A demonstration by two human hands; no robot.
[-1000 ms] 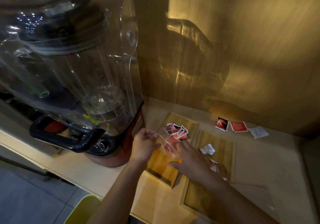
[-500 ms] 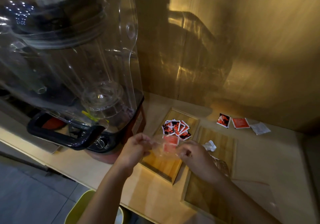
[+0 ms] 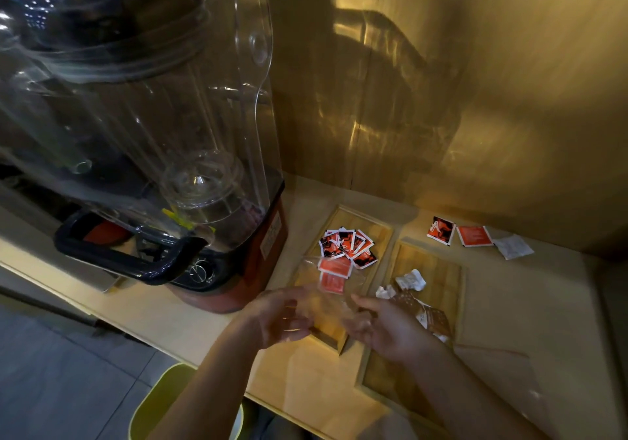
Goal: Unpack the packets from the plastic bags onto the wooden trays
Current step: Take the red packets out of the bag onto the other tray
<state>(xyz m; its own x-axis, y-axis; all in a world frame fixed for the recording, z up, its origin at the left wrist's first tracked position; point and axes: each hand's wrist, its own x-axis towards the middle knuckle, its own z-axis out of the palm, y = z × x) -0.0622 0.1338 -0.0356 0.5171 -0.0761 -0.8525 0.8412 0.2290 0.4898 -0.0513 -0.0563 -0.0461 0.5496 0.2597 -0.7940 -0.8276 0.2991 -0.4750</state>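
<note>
My left hand (image 3: 282,317) and my right hand (image 3: 384,327) pinch the near edge of a clear plastic bag (image 3: 336,293) low over the left wooden tray (image 3: 382,232). Two red packets (image 3: 334,271) show through the bag's far end; whether they are inside it or on the tray I cannot tell. Behind them a pile of red-and-black packets (image 3: 346,246) lies on that tray. The right wooden tray (image 3: 441,269) holds crumpled white paper (image 3: 411,280) and brown packets (image 3: 428,317).
A large blender with a clear cover (image 3: 170,134) stands close on the left. Three loose packets (image 3: 473,235) lie on the counter by the back wall. A second clear bag (image 3: 492,375) lies on the right. A yellow-green bin (image 3: 159,405) sits below the counter edge.
Both hands have drawn back toward me and spread apart, stretching the bag flat. The red packets have slid to the bag's far end beside the pile.
</note>
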